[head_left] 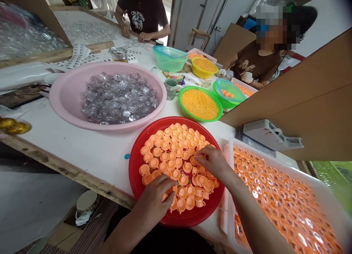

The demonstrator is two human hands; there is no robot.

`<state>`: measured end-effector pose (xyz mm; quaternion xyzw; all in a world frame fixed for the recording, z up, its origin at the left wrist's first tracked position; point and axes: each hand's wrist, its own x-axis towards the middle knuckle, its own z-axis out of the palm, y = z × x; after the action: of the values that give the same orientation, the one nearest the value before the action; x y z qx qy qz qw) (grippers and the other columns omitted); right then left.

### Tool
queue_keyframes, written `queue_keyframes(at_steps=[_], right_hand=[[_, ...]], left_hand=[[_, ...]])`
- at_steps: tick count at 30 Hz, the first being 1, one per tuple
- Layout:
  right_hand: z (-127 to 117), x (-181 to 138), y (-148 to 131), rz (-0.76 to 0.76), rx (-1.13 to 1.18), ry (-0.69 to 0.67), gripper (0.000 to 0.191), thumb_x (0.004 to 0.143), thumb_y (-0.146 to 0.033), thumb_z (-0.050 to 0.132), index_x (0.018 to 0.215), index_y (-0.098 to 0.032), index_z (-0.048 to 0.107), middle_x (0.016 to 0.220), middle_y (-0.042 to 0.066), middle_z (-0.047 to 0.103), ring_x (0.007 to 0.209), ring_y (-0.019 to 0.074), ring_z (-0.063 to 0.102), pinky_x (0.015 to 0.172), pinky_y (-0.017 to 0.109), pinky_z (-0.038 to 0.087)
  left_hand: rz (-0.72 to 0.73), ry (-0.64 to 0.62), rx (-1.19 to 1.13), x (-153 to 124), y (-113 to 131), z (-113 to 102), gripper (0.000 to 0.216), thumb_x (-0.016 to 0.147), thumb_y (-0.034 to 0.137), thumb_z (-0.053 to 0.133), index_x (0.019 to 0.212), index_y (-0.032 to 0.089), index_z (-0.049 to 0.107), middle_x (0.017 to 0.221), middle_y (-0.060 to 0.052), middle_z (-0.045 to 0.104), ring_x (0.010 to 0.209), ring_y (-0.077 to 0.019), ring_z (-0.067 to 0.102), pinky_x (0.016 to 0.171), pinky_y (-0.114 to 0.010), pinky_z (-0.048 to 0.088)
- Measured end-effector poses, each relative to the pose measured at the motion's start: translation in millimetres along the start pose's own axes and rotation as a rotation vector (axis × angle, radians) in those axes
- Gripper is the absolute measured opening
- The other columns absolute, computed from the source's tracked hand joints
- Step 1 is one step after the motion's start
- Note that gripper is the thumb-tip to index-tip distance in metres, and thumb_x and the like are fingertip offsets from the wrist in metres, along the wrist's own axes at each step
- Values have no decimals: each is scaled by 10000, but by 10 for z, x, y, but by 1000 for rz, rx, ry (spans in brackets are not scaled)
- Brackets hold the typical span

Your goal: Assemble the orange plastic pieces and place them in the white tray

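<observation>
A round red tray [176, 220] in front of me holds many small orange toy cups [165, 157], most with their openings up. My left hand [156, 195] is over the tray's near left part, fingers curled round an orange toy cup between thumb and forefinger. At the right side of the tray, my right hand [213, 160] has its thumb and fingertips round another orange cup; the fingers partly cover it. More cups lie on their sides in a heap between and below the two hands.
A pink basin [66, 96] of clear plastic pieces stands behind left. A green bowl [199, 103] of yellow granules and a mug [171, 89] are behind the tray. On the right is a white bin [229, 210] of orange pieces, beside a cardboard panel [299, 96]. Two people sit across the table.
</observation>
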<state>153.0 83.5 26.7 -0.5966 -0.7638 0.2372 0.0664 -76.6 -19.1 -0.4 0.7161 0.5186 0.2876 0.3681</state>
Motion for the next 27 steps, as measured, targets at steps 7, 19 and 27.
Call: queue_keyframes(at_steps=[7,19,27], right_hand=[[201,-485,-84,-66,255,-58,188,733,-73,615,875,-195,609,794,-8,597,656,132,547,613,241,449],[517,-522,-38,-299,-179,53,210,858,-40,533,714,-176,603,849,51,625,829,202,521,747,332,402],[315,-514,41,-140,-43,164,203,901,-88,484,823,-187,644,882,70,623,842,202,569,765,310,453]], left_hand=[[-5,-23,-22,83,83,120,269,772,22,596,982,181,654,964,-62,665,886,-200,659,817,-341,564],[-26,16,9,-25,-18,152,265,773,51,619,988,202,654,966,-46,684,899,-204,662,840,-355,556],[7,44,-13,17,-23,116,270,778,38,608,993,194,656,992,-68,682,936,-214,663,850,-356,558]])
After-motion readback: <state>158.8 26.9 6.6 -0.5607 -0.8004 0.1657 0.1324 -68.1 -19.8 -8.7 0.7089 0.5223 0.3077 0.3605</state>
